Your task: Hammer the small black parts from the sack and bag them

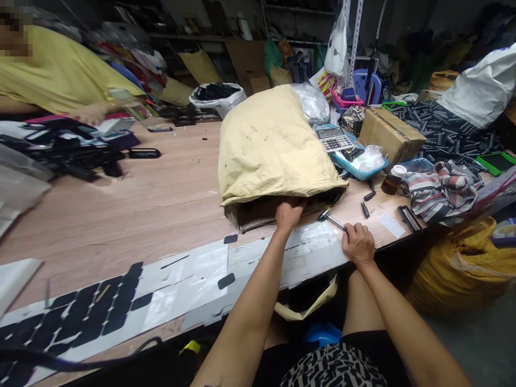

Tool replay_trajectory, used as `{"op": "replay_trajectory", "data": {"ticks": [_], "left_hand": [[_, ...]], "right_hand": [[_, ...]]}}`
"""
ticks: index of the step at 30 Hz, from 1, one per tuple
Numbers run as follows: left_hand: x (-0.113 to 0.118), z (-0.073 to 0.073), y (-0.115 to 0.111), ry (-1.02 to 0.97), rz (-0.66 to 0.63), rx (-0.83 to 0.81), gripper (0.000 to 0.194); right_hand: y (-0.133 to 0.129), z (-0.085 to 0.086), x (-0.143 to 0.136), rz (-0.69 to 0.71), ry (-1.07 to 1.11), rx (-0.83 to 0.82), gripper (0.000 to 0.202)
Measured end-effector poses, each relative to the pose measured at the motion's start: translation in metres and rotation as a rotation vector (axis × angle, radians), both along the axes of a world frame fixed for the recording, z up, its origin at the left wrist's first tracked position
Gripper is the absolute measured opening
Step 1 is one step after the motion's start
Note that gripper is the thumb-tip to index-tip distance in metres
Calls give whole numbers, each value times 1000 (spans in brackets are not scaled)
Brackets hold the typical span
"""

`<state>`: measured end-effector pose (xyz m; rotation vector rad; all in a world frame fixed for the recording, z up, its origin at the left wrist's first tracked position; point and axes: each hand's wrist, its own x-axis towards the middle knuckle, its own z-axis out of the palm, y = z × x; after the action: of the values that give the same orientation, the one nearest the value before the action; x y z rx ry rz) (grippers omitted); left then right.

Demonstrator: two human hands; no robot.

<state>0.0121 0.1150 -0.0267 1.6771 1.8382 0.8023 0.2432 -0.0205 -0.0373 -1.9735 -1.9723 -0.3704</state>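
A large pale yellow sack (270,145) lies on the bench with its dark mouth towards me. My left hand (289,214) reaches into that mouth; its fingers are mostly hidden by the sack's edge, so what they hold is not visible. To the right, my right hand (358,243) rests at the bench's front edge. Its fingers are closed round the end of a small silver-handled tool (335,220) with a dark head, shaped like a hammer. The tool's head points left, close to the sack's opening.
Black rounded pads (108,301) lie on white sheets at front left. A co-worker in a yellow shirt (60,70) sits behind black parts (76,150). At right are a calculator (334,138), a cardboard box (389,134), a brown jar (393,181), a striped cloth (441,191) and black coiled pieces (435,129).
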Motion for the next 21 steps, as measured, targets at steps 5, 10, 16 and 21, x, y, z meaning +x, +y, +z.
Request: {"op": "replay_trajectory", "data": {"ticks": [5, 10, 16, 21], "left_hand": [[-35, -6, -85, 44, -228, 124, 20], [-32, -22, -128, 52, -310, 135, 17], [-27, -26, -131, 10, -283, 204, 24], [-28, -26, -128, -17, -261, 183, 16]], "right_hand": [[1, 0, 0, 0, 4, -3, 23], [1, -1, 2, 3, -6, 6, 25], [1, -2, 3, 3, -17, 13, 26], [3, 4, 7, 46, -5, -8, 28]]}}
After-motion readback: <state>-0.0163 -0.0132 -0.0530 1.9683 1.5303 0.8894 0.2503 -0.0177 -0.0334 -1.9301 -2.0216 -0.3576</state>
